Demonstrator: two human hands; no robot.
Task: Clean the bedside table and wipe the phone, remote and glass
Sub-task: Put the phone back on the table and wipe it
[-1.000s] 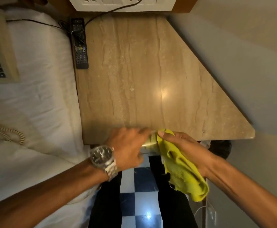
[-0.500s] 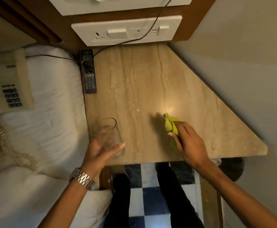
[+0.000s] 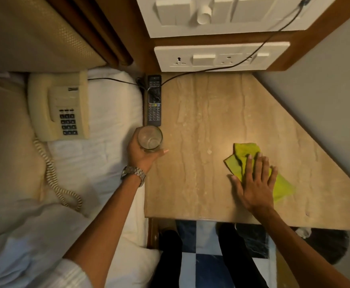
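Note:
The bedside table (image 3: 207, 113) has a beige marble top. My left hand (image 3: 141, 155) grips a clear empty glass (image 3: 150, 139) upright at the table's left edge, just below the black remote (image 3: 154, 100), which lies along that edge. My right hand (image 3: 255, 180) lies flat with straight fingers on a yellow-green cloth (image 3: 244, 151), pressing it onto the table's right part. A cream phone (image 3: 59, 104) with a coiled cord sits on the white bed to the left.
A black cable (image 3: 221, 66) runs from the wall socket panel (image 3: 219, 57) across the table's back to the remote. The white bed (image 3: 99, 154) borders the table on the left, a grey wall on the right. A checkered floor (image 3: 203, 256) shows below the table's front edge.
My left hand carried the glass from the table's front edge up to the left edge near the remote. My right hand spread the bunched cloth and laid flat on it.

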